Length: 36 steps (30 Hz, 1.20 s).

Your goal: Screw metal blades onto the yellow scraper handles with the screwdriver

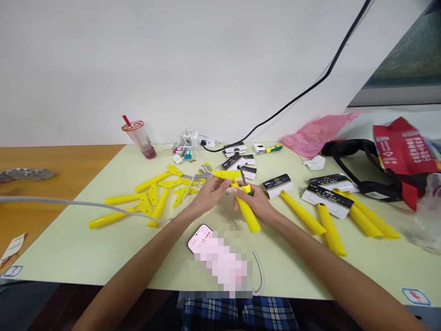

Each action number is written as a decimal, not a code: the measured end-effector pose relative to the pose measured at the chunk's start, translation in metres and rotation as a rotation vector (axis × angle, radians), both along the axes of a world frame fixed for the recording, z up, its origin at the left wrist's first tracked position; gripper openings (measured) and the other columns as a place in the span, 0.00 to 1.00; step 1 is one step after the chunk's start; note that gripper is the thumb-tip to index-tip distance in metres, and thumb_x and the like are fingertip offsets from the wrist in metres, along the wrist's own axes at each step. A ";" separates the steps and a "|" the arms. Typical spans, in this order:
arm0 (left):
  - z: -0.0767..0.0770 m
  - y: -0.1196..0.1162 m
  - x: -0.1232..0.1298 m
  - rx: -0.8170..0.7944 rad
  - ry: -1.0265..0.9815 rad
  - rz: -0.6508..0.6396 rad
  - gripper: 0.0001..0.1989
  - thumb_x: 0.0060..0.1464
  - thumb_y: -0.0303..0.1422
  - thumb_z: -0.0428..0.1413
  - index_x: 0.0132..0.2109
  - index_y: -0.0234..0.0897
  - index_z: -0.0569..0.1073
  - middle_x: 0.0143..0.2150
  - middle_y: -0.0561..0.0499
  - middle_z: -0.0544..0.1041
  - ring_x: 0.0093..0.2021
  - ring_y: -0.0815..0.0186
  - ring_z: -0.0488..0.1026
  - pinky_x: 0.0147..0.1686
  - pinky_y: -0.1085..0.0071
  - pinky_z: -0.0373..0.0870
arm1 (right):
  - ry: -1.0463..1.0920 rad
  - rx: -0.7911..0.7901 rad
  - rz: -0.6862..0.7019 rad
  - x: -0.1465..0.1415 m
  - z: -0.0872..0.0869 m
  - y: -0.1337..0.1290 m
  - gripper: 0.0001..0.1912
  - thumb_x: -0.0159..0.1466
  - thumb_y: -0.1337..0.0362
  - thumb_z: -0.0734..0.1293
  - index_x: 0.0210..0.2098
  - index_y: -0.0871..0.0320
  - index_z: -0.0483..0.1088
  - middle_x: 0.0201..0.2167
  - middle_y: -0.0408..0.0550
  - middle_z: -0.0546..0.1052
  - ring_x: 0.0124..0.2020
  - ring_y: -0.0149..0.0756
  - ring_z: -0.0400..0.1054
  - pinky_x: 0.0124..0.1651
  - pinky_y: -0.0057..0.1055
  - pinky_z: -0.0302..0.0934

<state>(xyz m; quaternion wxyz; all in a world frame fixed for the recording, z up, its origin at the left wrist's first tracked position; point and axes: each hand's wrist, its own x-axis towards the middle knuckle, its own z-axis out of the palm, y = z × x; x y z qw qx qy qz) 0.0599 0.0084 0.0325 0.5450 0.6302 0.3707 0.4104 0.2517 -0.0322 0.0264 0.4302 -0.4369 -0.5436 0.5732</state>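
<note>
Near the middle of the table, a yellow scraper-like tool (248,215) is held between both hands, its handle slanting down to the right. My left hand (212,192) pinches it near its wide yellow head. My right hand (255,200) is closed around a green and yellow screwdriver (246,187), whose shaft points up beside the head, and touches the yellow handle. Left of the hands lie several yellow tools and loose yellow parts (164,193). Several yellow handles (303,214) with black and white cards (278,185) lie to the right.
A phone (217,257) lies near the front edge with a pale cable beside it. Behind are a cup with a red straw (139,139), a power strip (193,139) and another screwdriver (274,148). Pink plastic (312,135), black straps and a red bag (404,147) lie right.
</note>
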 end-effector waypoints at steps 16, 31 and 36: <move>-0.043 0.046 -0.063 0.810 0.974 0.217 0.16 0.72 0.37 0.53 0.58 0.40 0.81 0.59 0.43 0.82 0.61 0.52 0.76 0.63 0.51 0.72 | -0.016 0.094 -0.033 0.033 -0.025 0.012 0.17 0.64 0.50 0.76 0.42 0.53 0.69 0.27 0.40 0.76 0.30 0.36 0.67 0.36 0.33 0.59; -0.031 0.036 -0.057 0.677 1.096 0.277 0.12 0.71 0.40 0.54 0.49 0.40 0.78 0.52 0.40 0.83 0.56 0.49 0.77 0.57 0.54 0.71 | 0.006 -0.059 0.017 0.031 -0.017 0.010 0.26 0.62 0.40 0.75 0.36 0.58 0.76 0.21 0.43 0.75 0.21 0.32 0.66 0.25 0.29 0.60; -0.032 0.034 -0.054 0.628 1.084 0.381 0.12 0.67 0.37 0.56 0.52 0.40 0.80 0.51 0.39 0.84 0.54 0.47 0.79 0.56 0.51 0.69 | 0.052 -0.060 0.045 0.030 -0.020 0.011 0.22 0.63 0.44 0.77 0.34 0.58 0.75 0.25 0.43 0.77 0.20 0.31 0.68 0.25 0.29 0.63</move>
